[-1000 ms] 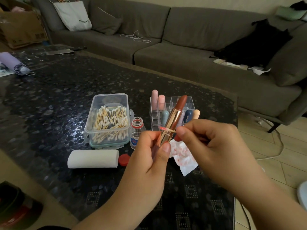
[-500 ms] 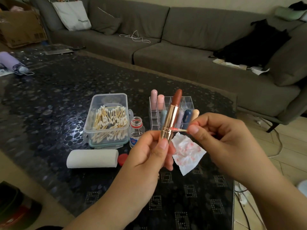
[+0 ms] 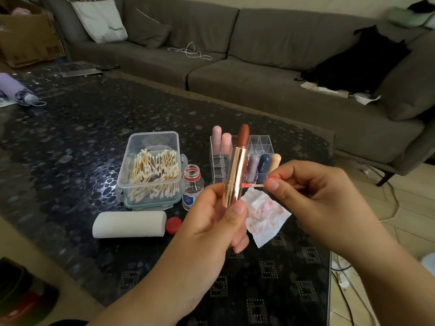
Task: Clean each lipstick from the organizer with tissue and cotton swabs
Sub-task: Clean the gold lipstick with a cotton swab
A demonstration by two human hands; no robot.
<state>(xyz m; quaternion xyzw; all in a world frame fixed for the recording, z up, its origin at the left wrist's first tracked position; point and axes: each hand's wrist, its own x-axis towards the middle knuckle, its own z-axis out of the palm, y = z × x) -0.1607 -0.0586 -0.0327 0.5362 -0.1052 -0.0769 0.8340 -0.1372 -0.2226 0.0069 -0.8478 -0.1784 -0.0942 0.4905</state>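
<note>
Two hands meet over the table: the left hand [image 3: 219, 215] grips the uncapped lipstick [image 3: 237, 165] upright, while the right hand [image 3: 313, 194] pinches a cotton swab [image 3: 253, 185] lying crosswise, its stained tip touching the gold barrel's right side.

Legible text: one item. The white fabric tote bag [image 3: 100, 18], leaning against the grey sofa back at upper left, carries dark capital lettering that reads "STARBUCKS"; the first letters are soft.

Marks present but unreadable: the small clear glass bottle with a red neck ring [image 3: 192, 187], on the counter, has a blue-and-red label, print too small. The brown cardboard box [image 3: 28, 36] at far left shows dark printed blocks, not decipherable. The navy lipstick tube [image 3: 263, 164] in the clear acrylic organizer [image 3: 261, 143] bears fine pale script, unresolved.
</note>
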